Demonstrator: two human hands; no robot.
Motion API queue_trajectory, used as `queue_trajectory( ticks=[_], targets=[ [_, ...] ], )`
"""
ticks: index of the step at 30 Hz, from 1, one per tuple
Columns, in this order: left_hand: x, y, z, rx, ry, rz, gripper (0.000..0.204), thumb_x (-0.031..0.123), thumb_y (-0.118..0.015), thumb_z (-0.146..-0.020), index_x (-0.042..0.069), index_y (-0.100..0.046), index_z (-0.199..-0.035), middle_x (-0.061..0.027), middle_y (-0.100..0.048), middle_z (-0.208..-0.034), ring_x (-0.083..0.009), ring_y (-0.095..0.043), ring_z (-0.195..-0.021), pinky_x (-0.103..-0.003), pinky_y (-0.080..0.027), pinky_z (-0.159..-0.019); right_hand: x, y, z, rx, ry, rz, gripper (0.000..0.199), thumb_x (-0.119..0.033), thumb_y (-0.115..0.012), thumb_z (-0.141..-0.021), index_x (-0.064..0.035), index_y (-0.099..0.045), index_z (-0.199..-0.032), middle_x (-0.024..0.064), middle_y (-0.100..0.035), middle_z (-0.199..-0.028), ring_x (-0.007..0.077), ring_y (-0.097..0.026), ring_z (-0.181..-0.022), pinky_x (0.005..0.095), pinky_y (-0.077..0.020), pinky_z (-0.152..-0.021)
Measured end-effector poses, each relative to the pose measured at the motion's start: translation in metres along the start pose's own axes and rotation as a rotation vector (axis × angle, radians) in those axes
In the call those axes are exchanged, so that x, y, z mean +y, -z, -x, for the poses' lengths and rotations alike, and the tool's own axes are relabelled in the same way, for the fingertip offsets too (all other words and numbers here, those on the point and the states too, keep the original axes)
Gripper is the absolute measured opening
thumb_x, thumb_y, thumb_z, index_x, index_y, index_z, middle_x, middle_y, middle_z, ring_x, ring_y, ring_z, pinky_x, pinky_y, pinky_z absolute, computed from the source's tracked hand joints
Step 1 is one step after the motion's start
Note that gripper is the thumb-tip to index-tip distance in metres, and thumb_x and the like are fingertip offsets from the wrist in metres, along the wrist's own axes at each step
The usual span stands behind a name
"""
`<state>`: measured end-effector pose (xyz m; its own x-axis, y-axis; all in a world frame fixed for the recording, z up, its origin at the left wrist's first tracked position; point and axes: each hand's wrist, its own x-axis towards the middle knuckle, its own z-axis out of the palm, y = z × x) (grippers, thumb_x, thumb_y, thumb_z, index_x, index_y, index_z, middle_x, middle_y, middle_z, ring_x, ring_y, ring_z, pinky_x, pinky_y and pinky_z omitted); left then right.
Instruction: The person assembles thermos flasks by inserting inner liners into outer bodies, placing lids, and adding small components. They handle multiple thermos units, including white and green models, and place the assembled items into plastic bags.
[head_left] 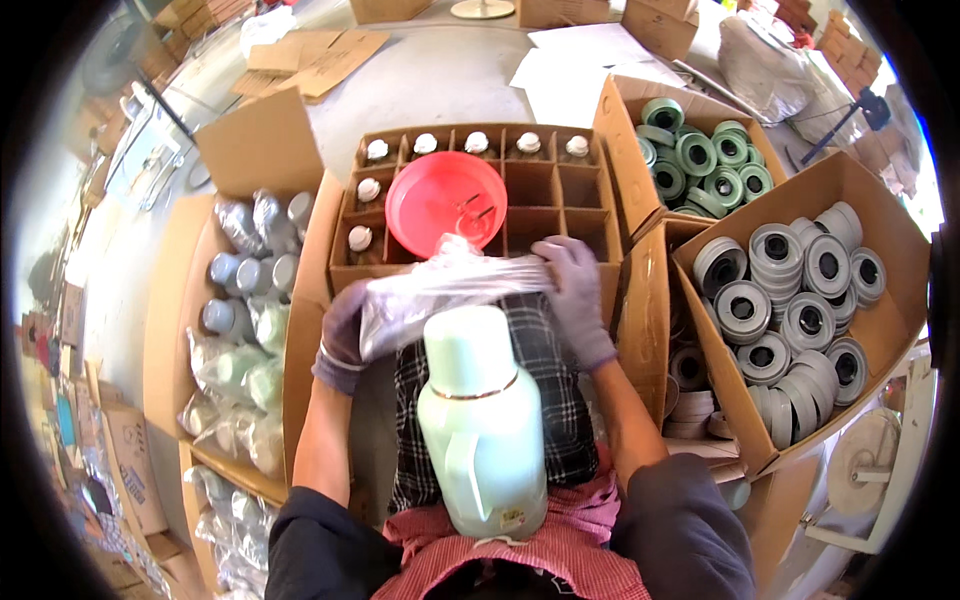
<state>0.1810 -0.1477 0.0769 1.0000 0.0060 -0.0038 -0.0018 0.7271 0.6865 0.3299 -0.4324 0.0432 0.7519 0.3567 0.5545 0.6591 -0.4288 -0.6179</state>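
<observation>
A pale green flask with a handle stands upright on my lap, against a checked cloth. Above its cap, both gloved hands stretch a clear plastic bag crosswise. My left hand grips the bag's left end. My right hand pinches its right end. Just beyond the bag is a divided cardboard box with several white-capped bottles in its cells, and a red plastic bowl resting on top of it.
A carton of bagged flasks lies at my left. Two open cartons at the right hold green round bases and grey round bases. Flat cardboard and paper sheets lie on the floor beyond.
</observation>
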Motion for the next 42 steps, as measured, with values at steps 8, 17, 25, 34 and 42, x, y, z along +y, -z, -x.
queue_trajectory(
  ticks=[8, 17, 25, 34, 42],
  targets=[
    [0.016, -0.129, 0.1, -0.836, 0.229, -1.195, 0.027, 0.028, -0.068, -0.087, 0.004, -0.073, -0.097, -0.0136, -0.07, -0.084, -0.0278, -0.067, -0.084, -0.034, -0.052, -0.073, -0.077, 0.07, 0.149, -0.126, 0.345, 0.13, 0.031, -0.019, -0.068, -0.063, -0.0062, -0.06, -0.09, 0.0124, -0.057, -0.105, 0.0299, -0.058, -0.1, 0.056, -0.0419, -0.098],
    [0.025, -0.103, 0.157, -0.272, 0.317, -1.226, 0.028, 0.031, -0.059, -0.093, 0.005, -0.068, -0.101, -0.0122, -0.068, -0.077, -0.0257, -0.068, -0.066, -0.037, -0.053, -0.063, -0.125, 0.141, 0.208, -0.733, 0.499, -0.075, 0.02, -0.022, -0.063, -0.069, -0.0089, -0.063, -0.084, 0.0104, -0.058, -0.103, 0.0288, -0.055, -0.101, 0.0514, -0.0458, -0.094],
    [0.001, -0.105, 0.165, 0.187, 0.161, -1.568, 0.035, 0.019, -0.064, -0.078, 0.003, -0.059, -0.11, -0.0227, -0.063, -0.081, -0.0371, -0.065, -0.071, -0.042, -0.053, -0.063, -0.129, 0.122, 0.231, -0.728, 0.516, 0.113, 0.014, -0.019, -0.063, -0.07, -0.0109, -0.058, -0.081, 0.0101, -0.055, -0.094, 0.0291, -0.056, -0.09, 0.0468, -0.0475, -0.08],
    [-0.036, 0.036, 0.328, 0.656, -0.456, -0.69, 0.03, 0.006, -0.056, -0.089, 0.0, -0.055, -0.119, -0.0107, -0.065, -0.104, -0.0211, -0.067, -0.091, -0.035, -0.06, -0.074, -0.217, -0.009, 0.057, -0.451, 0.435, -0.481, 0.025, 0.0, -0.065, -0.075, 0.0024, -0.06, -0.099, 0.0228, -0.055, -0.112, 0.0419, -0.056, -0.103, 0.0459, -0.0486, -0.09],
    [0.083, 0.156, 0.201, 1.209, -0.774, -0.52, 0.026, 0.013, -0.058, -0.088, 0.001, -0.058, -0.11, -0.0126, -0.066, -0.098, -0.0227, -0.067, -0.089, -0.037, -0.056, -0.077, -0.225, -0.129, -0.01, -0.684, 0.505, -0.439, 0.033, -0.008, -0.066, -0.082, -0.0007, -0.059, -0.113, 0.0194, -0.054, -0.115, 0.038, -0.055, -0.105, 0.042, -0.0461, -0.091]
  ],
)
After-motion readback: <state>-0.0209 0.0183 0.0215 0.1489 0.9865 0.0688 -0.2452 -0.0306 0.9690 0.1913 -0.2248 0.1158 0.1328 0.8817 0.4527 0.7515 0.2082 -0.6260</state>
